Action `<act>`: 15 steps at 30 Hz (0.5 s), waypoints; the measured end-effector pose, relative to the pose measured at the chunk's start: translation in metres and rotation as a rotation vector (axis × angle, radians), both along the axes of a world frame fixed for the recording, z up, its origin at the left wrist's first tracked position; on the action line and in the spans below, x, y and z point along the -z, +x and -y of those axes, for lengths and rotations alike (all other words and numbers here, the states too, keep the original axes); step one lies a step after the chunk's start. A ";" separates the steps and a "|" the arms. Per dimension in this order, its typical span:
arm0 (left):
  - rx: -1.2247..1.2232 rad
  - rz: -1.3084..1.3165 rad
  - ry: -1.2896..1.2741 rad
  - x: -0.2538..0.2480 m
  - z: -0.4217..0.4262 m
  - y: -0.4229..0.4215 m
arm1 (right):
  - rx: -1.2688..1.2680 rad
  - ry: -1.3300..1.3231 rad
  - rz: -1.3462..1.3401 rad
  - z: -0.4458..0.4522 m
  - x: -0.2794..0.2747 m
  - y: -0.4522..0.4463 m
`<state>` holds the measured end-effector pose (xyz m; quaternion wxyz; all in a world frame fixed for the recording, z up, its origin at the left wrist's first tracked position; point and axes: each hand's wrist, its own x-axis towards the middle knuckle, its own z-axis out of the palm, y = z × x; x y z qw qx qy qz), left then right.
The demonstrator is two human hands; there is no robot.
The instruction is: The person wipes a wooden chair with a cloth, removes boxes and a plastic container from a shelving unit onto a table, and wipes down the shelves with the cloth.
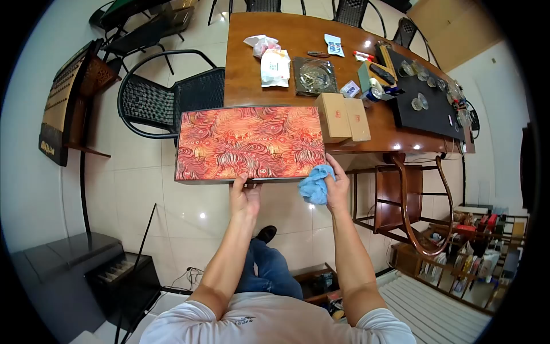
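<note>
A large flat box (249, 140) with a red and orange feather-like pattern lies across the near left part of the wooden table, its front side jutting past the edge. My left hand (245, 195) grips the box's front edge, thumb on top and fingers underneath. On the right, my right hand (338, 186) holds a crumpled blue cloth (315, 184) against the box's front right corner. Some of its fingers reach up along the box's right side. Two brown cardboard boxes (334, 117) stand just right of the patterned box.
On the wooden table (263, 31) are a white packet (275, 67), a dark square tray (314, 76) and a black tea tray (427, 106) with glass cups. A black woven chair (146, 97) is at left, a wooden chair (395, 198) at right.
</note>
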<state>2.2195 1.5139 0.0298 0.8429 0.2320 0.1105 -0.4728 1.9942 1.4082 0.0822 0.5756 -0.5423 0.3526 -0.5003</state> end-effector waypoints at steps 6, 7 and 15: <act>-0.002 0.014 -0.044 0.025 0.027 -0.007 | 0.035 0.113 0.034 0.026 0.026 -0.002; -0.006 0.015 -0.039 0.028 0.031 -0.008 | 0.043 0.130 0.037 0.029 0.025 -0.002; 0.007 0.034 0.019 0.019 0.047 -0.007 | 0.054 0.182 0.078 0.047 0.029 -0.002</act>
